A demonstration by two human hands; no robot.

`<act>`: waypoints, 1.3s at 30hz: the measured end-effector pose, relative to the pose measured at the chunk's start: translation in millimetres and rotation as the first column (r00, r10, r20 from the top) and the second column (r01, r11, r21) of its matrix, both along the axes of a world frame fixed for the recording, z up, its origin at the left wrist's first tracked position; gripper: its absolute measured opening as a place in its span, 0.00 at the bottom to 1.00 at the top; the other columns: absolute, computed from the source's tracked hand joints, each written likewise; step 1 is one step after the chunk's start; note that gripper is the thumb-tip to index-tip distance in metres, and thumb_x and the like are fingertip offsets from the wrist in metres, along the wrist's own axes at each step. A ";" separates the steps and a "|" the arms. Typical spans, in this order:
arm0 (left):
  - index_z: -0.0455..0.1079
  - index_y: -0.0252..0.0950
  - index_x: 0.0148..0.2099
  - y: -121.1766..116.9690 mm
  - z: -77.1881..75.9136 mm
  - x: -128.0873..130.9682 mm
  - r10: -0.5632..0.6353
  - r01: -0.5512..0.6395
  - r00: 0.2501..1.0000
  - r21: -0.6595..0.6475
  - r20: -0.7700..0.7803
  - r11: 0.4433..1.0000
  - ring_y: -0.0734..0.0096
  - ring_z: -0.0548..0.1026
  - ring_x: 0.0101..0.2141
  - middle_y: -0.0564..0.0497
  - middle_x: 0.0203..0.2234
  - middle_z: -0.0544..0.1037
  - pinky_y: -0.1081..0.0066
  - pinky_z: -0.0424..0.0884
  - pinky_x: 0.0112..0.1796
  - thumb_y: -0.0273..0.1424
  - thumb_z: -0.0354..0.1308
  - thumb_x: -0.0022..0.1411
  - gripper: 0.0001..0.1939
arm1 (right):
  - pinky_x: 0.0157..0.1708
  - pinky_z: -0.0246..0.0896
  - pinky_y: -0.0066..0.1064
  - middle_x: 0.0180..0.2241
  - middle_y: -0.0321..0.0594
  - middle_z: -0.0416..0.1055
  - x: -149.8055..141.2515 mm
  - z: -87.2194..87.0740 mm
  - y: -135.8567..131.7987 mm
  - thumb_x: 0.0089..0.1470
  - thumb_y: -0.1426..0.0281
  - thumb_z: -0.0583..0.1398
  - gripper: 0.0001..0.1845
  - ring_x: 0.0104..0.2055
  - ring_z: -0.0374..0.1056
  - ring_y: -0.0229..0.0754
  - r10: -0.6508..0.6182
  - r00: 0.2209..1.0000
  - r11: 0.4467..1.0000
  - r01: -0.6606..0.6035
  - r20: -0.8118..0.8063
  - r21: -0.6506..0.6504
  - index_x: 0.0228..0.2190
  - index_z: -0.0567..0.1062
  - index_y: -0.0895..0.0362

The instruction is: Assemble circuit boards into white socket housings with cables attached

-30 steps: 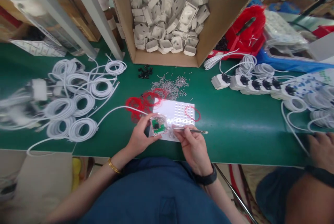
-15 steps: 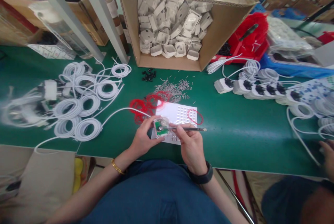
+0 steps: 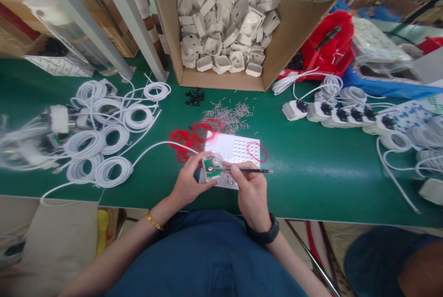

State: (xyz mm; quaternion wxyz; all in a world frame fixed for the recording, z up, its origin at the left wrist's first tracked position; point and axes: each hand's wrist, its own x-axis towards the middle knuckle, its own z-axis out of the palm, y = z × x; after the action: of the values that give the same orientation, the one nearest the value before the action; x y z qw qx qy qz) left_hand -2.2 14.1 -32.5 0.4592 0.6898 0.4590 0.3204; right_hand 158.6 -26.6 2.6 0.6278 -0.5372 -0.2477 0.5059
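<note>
Near the desk's (image 3: 311,181) front edge, a small casing (image 3: 212,168) with its green board is clasped in the left hand (image 3: 188,181), tilted upward for access. A thin tool (image 3: 247,170) is pinched pen-like by the right hand (image 3: 252,193), tip kept inside the casing.

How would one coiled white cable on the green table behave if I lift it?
A coiled white cable probably feels light and floppy: it is thin and its loose end trails over the green table. Lifted by one loop, the coil may sag or unwind.
</note>
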 end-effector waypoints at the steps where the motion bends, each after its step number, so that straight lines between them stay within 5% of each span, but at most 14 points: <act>1: 0.57 0.41 0.58 0.2 0.2 0.0 -0.002 0.002 1.000 -0.001 -0.007 1.000 0.59 0.69 0.50 0.45 0.51 0.67 0.60 0.67 0.52 0.33 0.66 0.49 0.35 | 0.40 0.66 0.38 0.34 0.42 0.78 -0.1 -0.2 0.1 0.48 0.67 0.64 0.06 0.39 0.73 0.46 -0.001 1.000 1.000 0.001 0.003 0.004 0.29 0.74 0.57; 32: 0.57 0.39 0.58 -0.8 -0.5 0.3 0.013 -0.013 1.000 -0.020 -0.020 1.000 0.57 0.69 0.50 0.44 0.51 0.68 0.58 0.66 0.52 0.33 0.66 0.49 0.35 | 0.42 0.65 0.37 0.36 0.42 0.77 1.3 -0.8 -0.5 0.52 0.68 0.62 0.04 0.39 0.72 0.44 0.050 0.995 0.999 -0.051 0.081 0.017 0.31 0.73 0.56; 36: 0.57 0.40 0.57 -0.4 0.5 0.6 0.026 -0.027 0.999 -0.010 -0.025 1.000 0.57 0.69 0.50 0.44 0.50 0.68 0.58 0.66 0.52 0.34 0.66 0.49 0.35 | 0.44 0.64 0.40 0.36 0.42 0.76 -1.9 2.7 -2.6 0.53 0.70 0.61 0.02 0.41 0.72 0.45 0.044 0.976 0.996 -0.060 0.211 0.072 0.31 0.71 0.56; 39: 0.57 0.39 0.57 -0.3 0.0 1.0 0.020 -0.020 1.000 -0.001 -0.009 1.000 0.57 0.69 0.51 0.43 0.51 0.68 0.58 0.65 0.53 0.34 0.66 0.49 0.34 | 0.44 0.64 0.41 0.36 0.42 0.74 -5.4 9.7 -6.2 0.54 0.74 0.59 0.02 0.42 0.70 0.45 -0.007 0.891 0.980 -0.083 0.454 0.179 0.31 0.72 0.54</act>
State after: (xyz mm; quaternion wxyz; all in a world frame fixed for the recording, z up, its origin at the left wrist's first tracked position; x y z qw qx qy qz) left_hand -1.2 13.8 -32.5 0.4545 0.6861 0.4682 0.3218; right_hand 153.1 -32.9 12.3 0.5919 -0.5717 -0.4455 0.3526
